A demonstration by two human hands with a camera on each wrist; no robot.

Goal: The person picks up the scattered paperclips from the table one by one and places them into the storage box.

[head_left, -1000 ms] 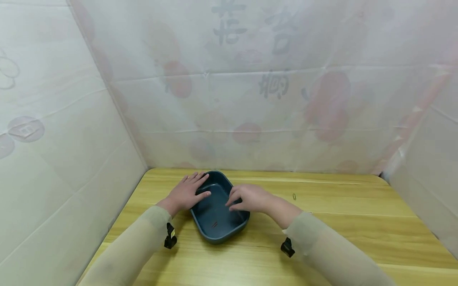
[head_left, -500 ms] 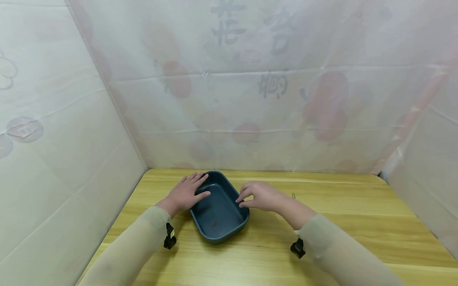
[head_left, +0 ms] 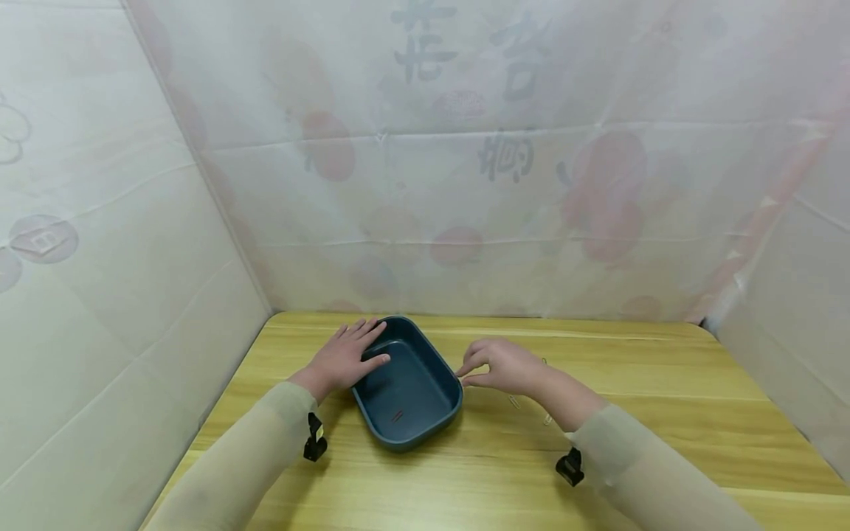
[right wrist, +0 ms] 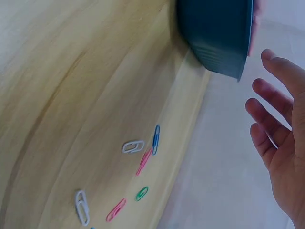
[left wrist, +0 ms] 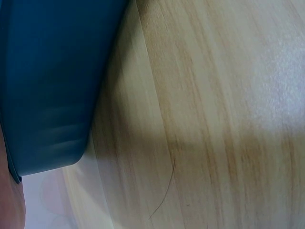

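Holding the dark blue oval plastic tub point(head_left: 406, 391) still with our flat left hand point(head_left: 345, 360), we should move our empty, loose-fingered right hand point(head_left: 506, 366) slowly to the small coloured paper clips point(right wrist: 141, 160) on the wooden worktop point(head_left: 637, 413).

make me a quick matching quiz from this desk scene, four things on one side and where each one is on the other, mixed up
Things:
1. left hand
2. right hand
3. red clips
4. loose paper clips

Places:
a. inside the blue tub
b. on the bare table, right of the tub
c. resting on the tub's left rim
d. over the table just right of the tub, holding nothing

Pairs: 1-c, 2-d, 3-a, 4-b
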